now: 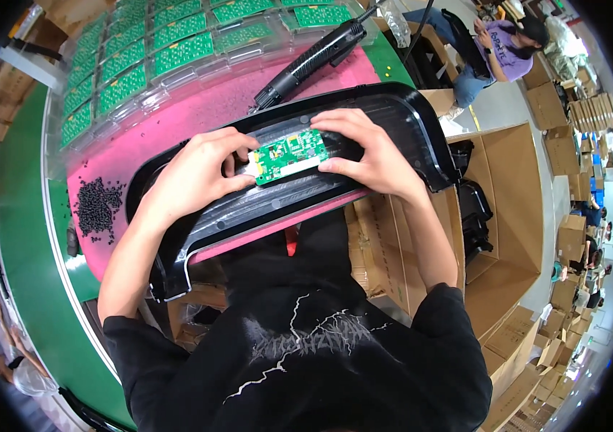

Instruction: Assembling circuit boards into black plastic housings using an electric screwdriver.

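Observation:
A green circuit board [288, 154] with a white strip along its near edge sits within a long black plastic housing [393, 115]. At its left end, my left hand [202, 169] grips the board between thumb and curled fingers. My right hand [371, 151] holds the right end, thumb at the near corner and fingers along the far one. Whether the board rests fully on the housing floor is hard to tell. The housing lies tilted across a pink mat [126, 162], its near edge toward my lap.
Beyond the housing lies a black electric screwdriver [310, 65]. Clear trays of green boards [180, 54] fill the far left. A heap of small black screws [96, 207] is on the mat's left. An open carton [504, 194] with black parts stands right; a person [504, 50] is farther back.

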`<state>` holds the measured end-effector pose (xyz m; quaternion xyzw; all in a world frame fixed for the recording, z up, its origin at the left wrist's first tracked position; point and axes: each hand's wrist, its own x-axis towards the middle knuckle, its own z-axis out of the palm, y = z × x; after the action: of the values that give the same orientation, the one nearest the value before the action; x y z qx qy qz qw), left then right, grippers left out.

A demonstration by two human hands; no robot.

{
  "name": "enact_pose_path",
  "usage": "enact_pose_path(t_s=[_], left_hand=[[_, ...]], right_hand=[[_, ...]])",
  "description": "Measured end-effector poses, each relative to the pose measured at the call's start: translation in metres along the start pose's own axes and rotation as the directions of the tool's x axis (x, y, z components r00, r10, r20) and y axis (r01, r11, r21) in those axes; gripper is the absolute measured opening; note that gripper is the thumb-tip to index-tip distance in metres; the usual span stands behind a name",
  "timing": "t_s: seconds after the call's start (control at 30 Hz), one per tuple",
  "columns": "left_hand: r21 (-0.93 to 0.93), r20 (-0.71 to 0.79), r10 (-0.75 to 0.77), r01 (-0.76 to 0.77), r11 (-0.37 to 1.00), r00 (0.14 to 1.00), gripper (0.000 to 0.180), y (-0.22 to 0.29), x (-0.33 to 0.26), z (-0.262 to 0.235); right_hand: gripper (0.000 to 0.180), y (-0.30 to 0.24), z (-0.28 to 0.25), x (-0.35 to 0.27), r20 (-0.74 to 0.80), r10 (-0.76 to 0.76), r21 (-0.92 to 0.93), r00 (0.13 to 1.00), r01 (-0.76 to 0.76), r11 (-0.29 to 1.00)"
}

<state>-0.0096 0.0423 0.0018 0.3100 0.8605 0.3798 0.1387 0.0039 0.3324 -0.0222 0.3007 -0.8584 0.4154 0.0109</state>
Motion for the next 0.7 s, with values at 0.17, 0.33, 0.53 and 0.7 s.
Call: enact_pose_path(t_s=[0.17, 0.33, 0.53, 0.7], left_hand=[[0.116, -0.039, 0.007, -0.003, 0.993, 0.999, 0.04, -0.0044, -0.0012, 0.0076], [0.078, -0.012, -0.003, 0.004, 0.997, 1.0, 0.042, -0.006, 0.0001, 0.0069], [0.072, -0.012, 0.012, -0.011, 0.997, 1.0, 0.041, -0.0089, -0.0003, 0.0078], [0.071, -0.011, 0.012, -0.012, 0.997, 1.0, 0.04, -0.009, 0.0008, 0.0062]], right_hand=[[0.053, -0.0038, 0.0062, -0.0005, 0.058, 0.036, -0.124, 0.998, -0.029, 0.992], [0.055, -0.0031, 0.0079, -0.0015, 0.053, 0.056, -0.143, 0.997, -0.048, 0.989], [0.055, -0.0025, 0.0086, -0.0009, 0.056, 0.059, -0.147, 0.997, -0.051, 0.988], [0.055, -0.0028, 0.0088, 0.0005, 0.052, 0.065, -0.137, 0.997, -0.057, 0.989]])
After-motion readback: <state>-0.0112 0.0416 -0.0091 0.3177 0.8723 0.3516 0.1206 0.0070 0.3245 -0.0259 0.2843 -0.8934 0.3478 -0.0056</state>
